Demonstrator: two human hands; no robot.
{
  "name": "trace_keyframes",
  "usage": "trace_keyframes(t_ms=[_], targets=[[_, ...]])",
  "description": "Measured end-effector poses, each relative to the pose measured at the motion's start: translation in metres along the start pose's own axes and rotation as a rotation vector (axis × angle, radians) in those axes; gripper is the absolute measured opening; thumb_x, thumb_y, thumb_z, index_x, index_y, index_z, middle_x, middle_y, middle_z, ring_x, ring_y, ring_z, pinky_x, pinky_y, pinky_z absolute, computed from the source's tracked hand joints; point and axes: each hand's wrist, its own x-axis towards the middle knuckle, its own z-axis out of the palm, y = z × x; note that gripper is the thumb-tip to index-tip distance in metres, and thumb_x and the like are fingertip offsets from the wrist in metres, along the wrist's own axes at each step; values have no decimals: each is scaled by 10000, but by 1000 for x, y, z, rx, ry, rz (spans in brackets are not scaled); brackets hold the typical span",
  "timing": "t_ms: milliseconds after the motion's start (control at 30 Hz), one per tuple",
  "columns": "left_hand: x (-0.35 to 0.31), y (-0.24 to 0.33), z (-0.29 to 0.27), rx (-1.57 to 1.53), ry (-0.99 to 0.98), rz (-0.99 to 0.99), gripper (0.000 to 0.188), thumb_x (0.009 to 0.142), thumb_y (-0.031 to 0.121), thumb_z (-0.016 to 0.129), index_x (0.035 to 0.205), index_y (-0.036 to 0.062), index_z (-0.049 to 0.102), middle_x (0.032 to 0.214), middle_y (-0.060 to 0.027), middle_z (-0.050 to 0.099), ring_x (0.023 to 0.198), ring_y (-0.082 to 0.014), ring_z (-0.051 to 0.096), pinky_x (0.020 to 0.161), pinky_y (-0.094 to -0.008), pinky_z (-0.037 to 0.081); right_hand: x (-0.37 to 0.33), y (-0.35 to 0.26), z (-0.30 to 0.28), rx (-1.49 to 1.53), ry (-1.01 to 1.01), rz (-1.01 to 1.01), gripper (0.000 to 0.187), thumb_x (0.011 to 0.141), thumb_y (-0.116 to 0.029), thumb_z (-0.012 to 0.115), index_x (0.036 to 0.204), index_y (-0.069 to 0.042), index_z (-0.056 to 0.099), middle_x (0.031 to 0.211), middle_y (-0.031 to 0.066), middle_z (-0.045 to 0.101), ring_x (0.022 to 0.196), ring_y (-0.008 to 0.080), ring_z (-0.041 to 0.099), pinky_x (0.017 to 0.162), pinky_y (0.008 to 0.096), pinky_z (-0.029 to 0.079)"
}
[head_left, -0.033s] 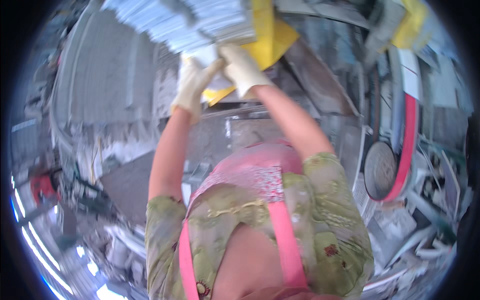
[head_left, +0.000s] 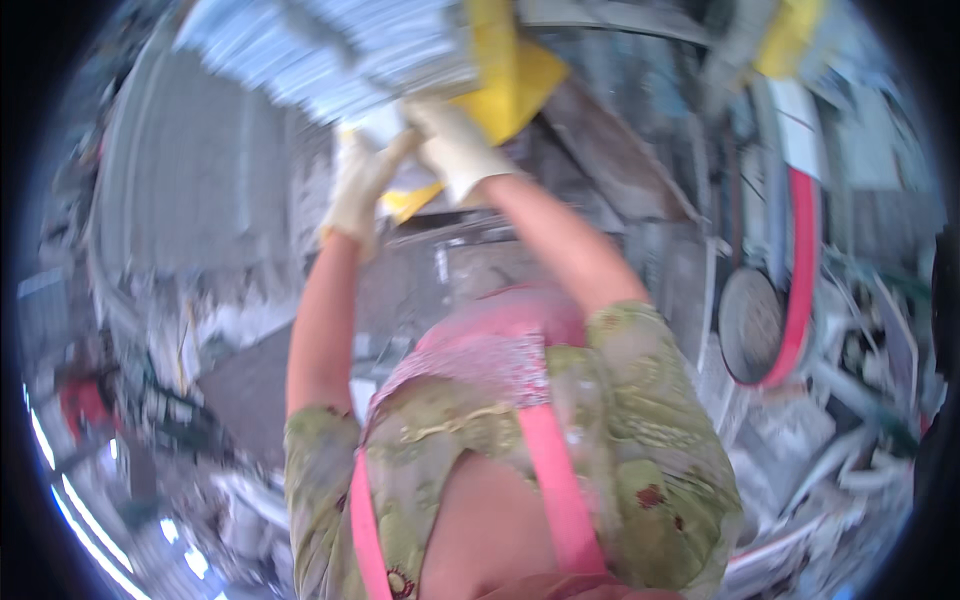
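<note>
Both gloved hands, left hand [head_left: 358, 190] and right hand [head_left: 450, 145], clenched around ribbed grey sheet stack [head_left: 330, 50].

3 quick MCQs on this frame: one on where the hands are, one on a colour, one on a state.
1. Where are both hands?
A. at the top of the picture, on the edge of the grey stack
B. down in the person's lap
C. on the red-rimmed wheel

2. What colour is the sheet behind the hands?
A. green
B. yellow
C. black

3. How are the hands?
A. bare
B. gloved
C. hidden

Answers:
1 A: the left hand and right hand meet at the near edge of the grey stack.
2 B: the sheet is plainly yellow.
3 B: both wear pale gloves.
</note>
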Motion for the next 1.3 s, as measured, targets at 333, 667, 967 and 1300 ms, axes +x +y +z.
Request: trace_keyframes(t_ms=[333, 667, 967, 1300], targets=[[11, -15, -13, 198, -117, -108, 927, 790, 682, 700, 1272, -90, 526, 1100, -191, 664, 945, -261, 671, 656, -423, 551, -89, 31, -213, -219, 32, 220, 393, 965, -273, 529, 1296, -90, 634, 1248, 189, 667, 1145, 336, 636, 981, 400, 491], [-4, 14, -2, 128, -48, -138, 717, 900, 450, 723, 1327, -80, 498, 1286, -201, 588, 1179, -250, 572, 1003, -351, 441, -151, 116, -490, -1112, 471, 551, 620, 871, -546, 666, 1289, -91, 620, 1291, 169, 631, 1207, 357, 568, 1032, 441, 441], [19, -73, -5, 310, 233, -140, 891, 868, 487, 763, 1430, -110, 415, 1412, -258, 499, 1309, -316, 503, 1067, -389, 418, -66, 184, -538, -1224, 438, 783, 808, 797, -694, 668, 1385, -149, 566, 1467, 187, 495, 1354, 323, 423, 1128, 490, 292], [24, -87, -9, 211, 260, -85, 939, 876, 467, 762, 1457, -142, 346, 1410, -285, 478, 1300, -339, 506, 1053, -397, 441, -122, 184, -529, -1297, 430, 593, 721, 892, -586, 627, 1447, -144, 498, 1508, 244, 440, 1396, 387, 415, 1157, 487, 307]])
